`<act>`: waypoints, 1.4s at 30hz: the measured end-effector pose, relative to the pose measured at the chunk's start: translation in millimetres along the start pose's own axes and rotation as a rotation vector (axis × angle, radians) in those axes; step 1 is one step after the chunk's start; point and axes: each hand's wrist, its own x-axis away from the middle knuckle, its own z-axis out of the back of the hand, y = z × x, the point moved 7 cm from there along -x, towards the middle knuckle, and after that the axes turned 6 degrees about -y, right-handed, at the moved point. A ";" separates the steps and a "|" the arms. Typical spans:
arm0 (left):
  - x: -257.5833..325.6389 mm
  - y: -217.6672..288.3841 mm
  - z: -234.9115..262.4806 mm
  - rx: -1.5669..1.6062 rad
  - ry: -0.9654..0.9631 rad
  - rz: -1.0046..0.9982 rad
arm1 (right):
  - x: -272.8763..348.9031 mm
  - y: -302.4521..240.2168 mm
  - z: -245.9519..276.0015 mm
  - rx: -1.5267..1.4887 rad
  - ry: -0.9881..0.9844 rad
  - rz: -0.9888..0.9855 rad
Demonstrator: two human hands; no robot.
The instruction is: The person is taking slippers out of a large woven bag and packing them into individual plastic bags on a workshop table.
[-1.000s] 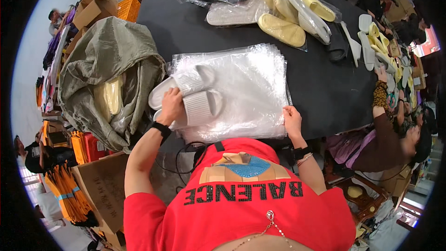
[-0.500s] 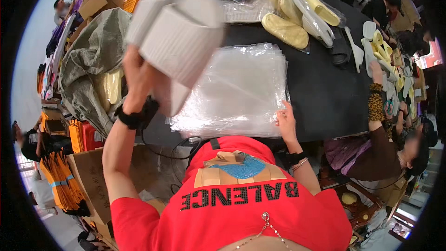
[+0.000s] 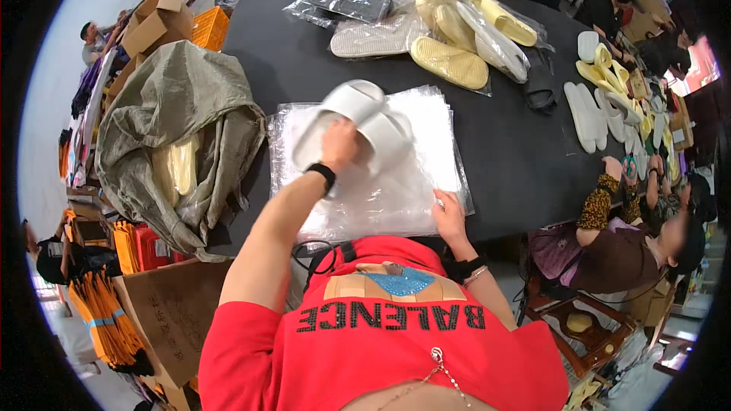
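My left hand [image 3: 339, 144] grips a pair of white slide slippers [image 3: 390, 141], nested against each other, over a stack of clear plastic bags [image 3: 304, 224] on the black table. The slippers cover the upper middle of the stack. At the stack's near right edge, my right hand [image 3: 449, 217] is closed, thumb and fingertips pinching the rim of a bag. Its other fingers curl under and are partly hidden.
Bagged yellow slippers [image 3: 449, 62] and a white-grey pair [image 3: 373, 36] lie at the table's far side, with a dark slipper [image 3: 541, 91] beside them. A grey-green sack [image 3: 152, 99] stands at left. On the right sits a co-worker [image 3: 628, 259] near more slippers [image 3: 586, 118].
My left hand has brought the white slippers down and right, from raised at the left to over the bags. My right hand has shifted slightly left and its fingers have closed at the bag edge.
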 end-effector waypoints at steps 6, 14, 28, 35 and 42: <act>-5.9 -59.0 87.9 -0.070 0.218 0.070 | -1.4 -6.9 3.2 0.075 0.001 0.038; 71.6 32.8 20.4 0.182 -0.066 -0.325 | -7.4 -2.0 -3.5 0.075 -0.044 0.025; 139.6 -162.9 119.0 0.195 0.218 0.330 | 8.1 -21.7 12.9 0.071 -0.042 0.014; 80.9 -54.6 179.3 0.362 0.361 -0.025 | 33.1 -19.3 31.9 0.369 0.010 -0.007; 44.8 81.7 122.1 0.205 -0.020 -0.505 | 7.4 -69.1 59.7 -0.350 -0.038 0.110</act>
